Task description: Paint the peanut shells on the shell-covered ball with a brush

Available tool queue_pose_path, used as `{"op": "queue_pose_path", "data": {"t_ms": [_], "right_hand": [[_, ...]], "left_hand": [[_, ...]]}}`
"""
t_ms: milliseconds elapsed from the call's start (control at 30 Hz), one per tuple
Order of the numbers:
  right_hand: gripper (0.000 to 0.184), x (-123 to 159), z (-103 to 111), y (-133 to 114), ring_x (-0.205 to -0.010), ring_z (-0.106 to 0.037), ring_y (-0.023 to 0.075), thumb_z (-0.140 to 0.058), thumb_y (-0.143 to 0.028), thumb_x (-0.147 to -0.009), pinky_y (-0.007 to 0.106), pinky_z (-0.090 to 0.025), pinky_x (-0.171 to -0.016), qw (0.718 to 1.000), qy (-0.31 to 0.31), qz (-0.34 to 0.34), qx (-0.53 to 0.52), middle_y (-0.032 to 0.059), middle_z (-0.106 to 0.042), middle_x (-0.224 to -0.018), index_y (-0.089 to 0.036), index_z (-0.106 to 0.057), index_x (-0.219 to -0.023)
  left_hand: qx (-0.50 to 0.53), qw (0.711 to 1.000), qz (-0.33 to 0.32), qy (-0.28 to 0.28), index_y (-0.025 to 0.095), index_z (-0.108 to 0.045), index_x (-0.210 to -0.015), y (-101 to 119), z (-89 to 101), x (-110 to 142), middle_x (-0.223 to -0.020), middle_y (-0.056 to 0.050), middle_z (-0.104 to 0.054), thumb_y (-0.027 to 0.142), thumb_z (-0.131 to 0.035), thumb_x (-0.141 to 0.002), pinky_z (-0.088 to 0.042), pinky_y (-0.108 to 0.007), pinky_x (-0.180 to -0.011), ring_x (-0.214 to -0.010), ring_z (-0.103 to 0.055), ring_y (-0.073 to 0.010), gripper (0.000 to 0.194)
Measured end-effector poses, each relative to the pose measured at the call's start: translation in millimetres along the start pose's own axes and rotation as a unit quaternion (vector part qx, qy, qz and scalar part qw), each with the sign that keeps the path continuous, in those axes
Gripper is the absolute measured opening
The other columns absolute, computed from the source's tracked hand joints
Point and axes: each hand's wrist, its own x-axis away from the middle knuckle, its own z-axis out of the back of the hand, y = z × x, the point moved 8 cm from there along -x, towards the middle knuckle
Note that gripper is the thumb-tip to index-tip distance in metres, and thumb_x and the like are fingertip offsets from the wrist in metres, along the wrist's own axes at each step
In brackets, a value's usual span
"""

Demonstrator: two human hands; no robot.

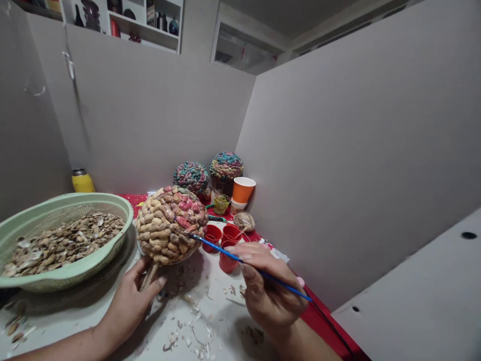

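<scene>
Left hand (130, 301) grips one peanut ball's (161, 225) stem (151, 276), right hand (270, 286) one blue brush (221, 249); three red cups (227, 263) stand near the desk's (158, 328) right edge.

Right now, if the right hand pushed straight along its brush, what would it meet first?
Likely the peanut-covered ball, where the blue brush points; whether the right hand would clear the red cups is unclear.
</scene>
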Motion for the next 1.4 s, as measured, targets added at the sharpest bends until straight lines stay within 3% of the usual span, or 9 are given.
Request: {"op": "queue_pose_path", "data": {"t_ms": [233,567,867,1200,1400], "right_hand": [[0.036,-1.9,-13.8,-1.3,-0.092,-0.079,0.0238,-0.06,-0.004,-0.091,0.042,-0.065,-0.079,0.999,-0.048,0.01,-0.003,0.0094,-0.081,-0.103,-0.022,-0.068,-0.12],[0.032,-2.5,-10.2,-4.0,-0.088,-0.079,0.0239,-0.059,-0.007,-0.091,0.042,-0.065,-0.076,0.998,-0.057,0.009,0.013,0.0094,-0.081,-0.1,-0.023,-0.066,-0.118],[0.037,1.4,-16.7,-8.8,-0.093,-0.079,0.0232,-0.059,-0.002,-0.089,0.04,-0.065,-0.081,0.996,-0.088,0.03,-0.002,0.0116,-0.081,-0.104,-0.019,-0.066,-0.12],[0.038,-0.6,-14.3,-7.4,-0.094,-0.078,0.022,-0.058,0.0,-0.088,0.04,-0.064,-0.081,0.996,-0.089,0.027,0.004,0.0113,-0.08,-0.103,-0.02,-0.065,-0.12],[0.038,0.2,-14.6,-11.3,-0.096,-0.078,0.0218,-0.058,0.002,-0.088,0.038,-0.064,-0.084,0.996,-0.074,0.045,-0.01,0.0121,-0.08,-0.103,-0.017,-0.066,-0.121]], "left_hand": [[-0.006,1.0,0.004,-0.022,0.009,-0.065,-0.126,-6.3,-2.8,1.8,-0.136,-0.02,-0.072,0.045,-0.072,-0.078,-0.051,-0.045,-0.108,-0.126,-0.065,-0.0358,0.06],[0.001,1.0,0.019,-0.001,0.01,-0.067,-0.119,-1.5,0.6,1.4,-0.131,-0.02,-0.075,0.045,-0.074,-0.073,-0.051,-0.046,-0.108,-0.123,-0.068,-0.0377,0.058],[-0.01,1.0,0.012,-0.024,0.008,-0.063,-0.124,-2.0,-5.5,1.4,-0.134,-0.021,-0.073,0.045,-0.072,-0.075,-0.053,-0.043,-0.107,-0.123,-0.068,-0.0353,0.062],[0.022,0.999,0.038,-0.008,0.006,-0.063,-0.122,1.6,-1.6,1.8,-0.138,-0.024,-0.069,0.049,-0.073,-0.071,-0.047,-0.047,-0.112,-0.128,-0.064,-0.0381,0.067],[0.008,1.0,0.02,-0.014,0.011,-0.064,-0.116,-1.0,-2.3,3.0,-0.136,-0.022,-0.071,0.047,-0.074,-0.073,-0.048,-0.044,-0.111,-0.128,-0.064,-0.0367,0.057]]}}
